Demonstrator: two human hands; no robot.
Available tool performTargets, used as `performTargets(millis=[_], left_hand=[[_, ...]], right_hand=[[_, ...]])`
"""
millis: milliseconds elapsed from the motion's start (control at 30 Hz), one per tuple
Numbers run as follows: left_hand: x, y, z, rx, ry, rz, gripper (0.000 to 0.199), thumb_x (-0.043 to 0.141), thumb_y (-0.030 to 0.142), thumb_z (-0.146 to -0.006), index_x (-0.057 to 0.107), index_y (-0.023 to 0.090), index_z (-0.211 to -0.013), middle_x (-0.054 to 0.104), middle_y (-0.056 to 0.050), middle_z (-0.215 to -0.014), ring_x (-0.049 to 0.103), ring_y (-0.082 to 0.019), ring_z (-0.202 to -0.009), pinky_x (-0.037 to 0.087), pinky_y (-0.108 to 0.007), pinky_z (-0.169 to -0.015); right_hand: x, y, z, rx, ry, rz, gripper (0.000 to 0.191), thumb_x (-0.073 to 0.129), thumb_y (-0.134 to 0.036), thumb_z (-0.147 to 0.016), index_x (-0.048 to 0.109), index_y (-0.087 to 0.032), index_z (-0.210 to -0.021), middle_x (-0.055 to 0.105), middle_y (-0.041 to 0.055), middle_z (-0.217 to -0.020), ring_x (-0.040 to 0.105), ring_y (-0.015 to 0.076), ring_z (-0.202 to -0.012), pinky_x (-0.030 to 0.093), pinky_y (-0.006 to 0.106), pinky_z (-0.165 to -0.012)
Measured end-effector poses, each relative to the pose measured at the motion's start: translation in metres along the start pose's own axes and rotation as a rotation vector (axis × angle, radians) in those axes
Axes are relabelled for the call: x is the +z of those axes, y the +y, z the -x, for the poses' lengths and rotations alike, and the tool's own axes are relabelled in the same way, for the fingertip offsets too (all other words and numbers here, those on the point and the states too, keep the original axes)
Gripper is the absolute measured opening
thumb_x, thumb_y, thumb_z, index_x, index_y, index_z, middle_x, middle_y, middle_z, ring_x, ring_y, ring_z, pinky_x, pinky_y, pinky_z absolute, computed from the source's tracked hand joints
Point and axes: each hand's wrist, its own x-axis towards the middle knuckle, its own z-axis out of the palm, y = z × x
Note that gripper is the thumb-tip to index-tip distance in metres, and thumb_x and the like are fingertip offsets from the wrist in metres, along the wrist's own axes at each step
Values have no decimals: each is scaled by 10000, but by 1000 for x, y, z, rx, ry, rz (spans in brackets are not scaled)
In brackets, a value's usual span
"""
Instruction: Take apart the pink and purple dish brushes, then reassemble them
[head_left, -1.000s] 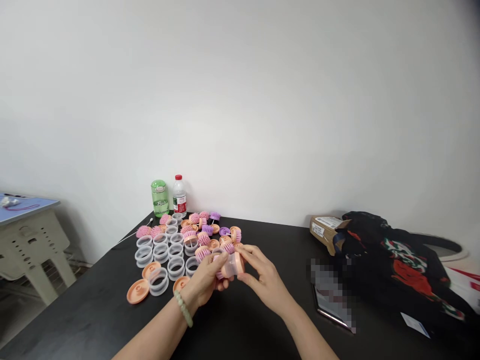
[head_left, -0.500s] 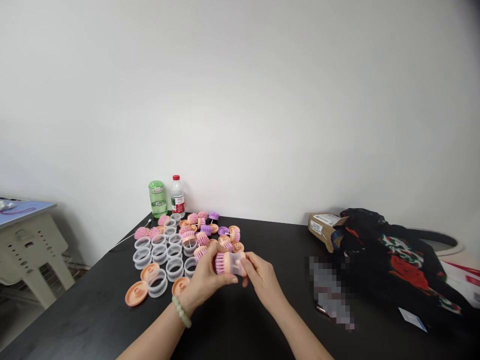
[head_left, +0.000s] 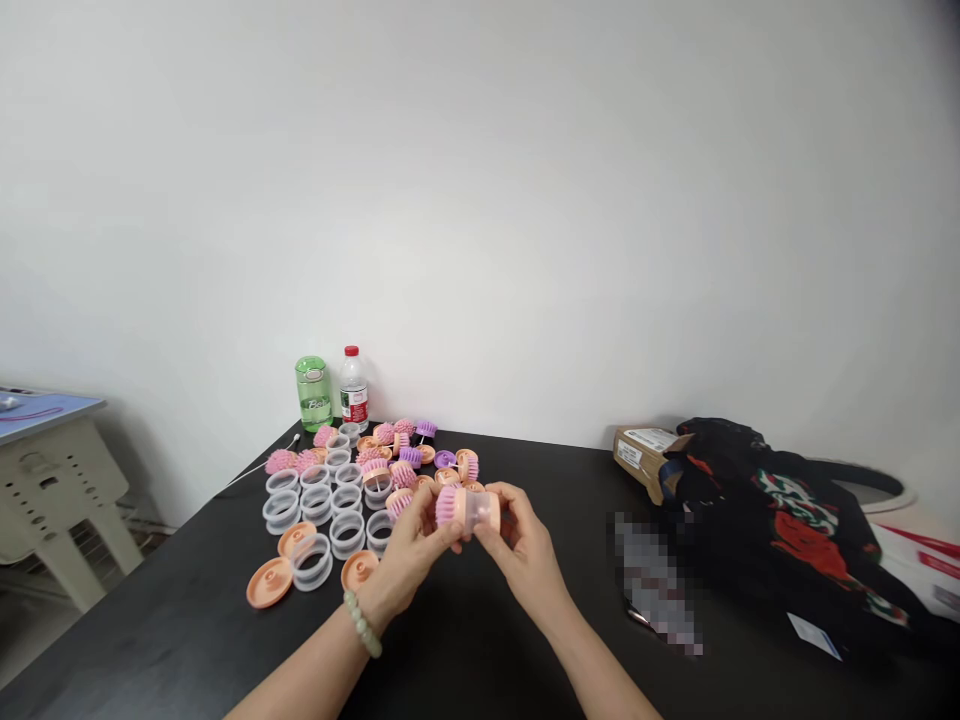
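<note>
Pink-bristled brush (head_left: 466,508) held between two bare hands

Both hands close narrowly on the brush, which has a clear plastic body and a peach end, above a black tabletop (head_left: 480,650). The left hand (head_left: 409,562), wearing a pale green bead bracelet (head_left: 362,623), grips near the bristles; the right hand (head_left: 527,556) pinches the peach end. Just beyond, centre-left, lie clear plastic rings (head_left: 315,505), round peach lids (head_left: 270,583) and pink and purple bristle heads (head_left: 403,475). A green bottle (head_left: 313,395) and a red-capped water bottle (head_left: 353,392) stand behind them; a cardboard parcel (head_left: 641,455) and a black printed bag (head_left: 787,530) lie at right.
</note>
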Motion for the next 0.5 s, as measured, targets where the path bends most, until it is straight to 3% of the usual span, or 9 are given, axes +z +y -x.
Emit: performTargets(millis=[133, 300, 500], left_hand=[[-1, 3, -2, -24, 38, 12, 370, 723, 447, -813, 589, 188, -1040, 551, -3, -870, 523, -146, -742, 468, -252, -636], [-6, 0, -3, 32, 81, -101, 368, 793, 373, -752, 602, 187, -1006, 607, -33, -1000, 566, -189, -879, 468, -276, -758], [-17, -9, -5, 142, 129, -451, 361, 775, 364, -759, 618, 212, -1046, 649, -66, -1101, 606, -261, -1004, 464, -363, -900]], right_hand=[[-2, 5, -2, -50, -57, -44, 355, 701, -299, -808, 583, -250, -1139, 614, 66, -1117, 628, 234, -1004, 561, 319, -775], [0, 11, -3, -21, -74, -75, 347, 727, -304, -796, 570, -245, -1099, 632, 43, -1045, 643, 208, -923, 554, 337, -808], [4, 20, -5, -1, -144, -118, 340, 679, -286, -838, 478, -256, -1110, 646, 14, -991, 670, 182, -884, 567, 321, -782]])
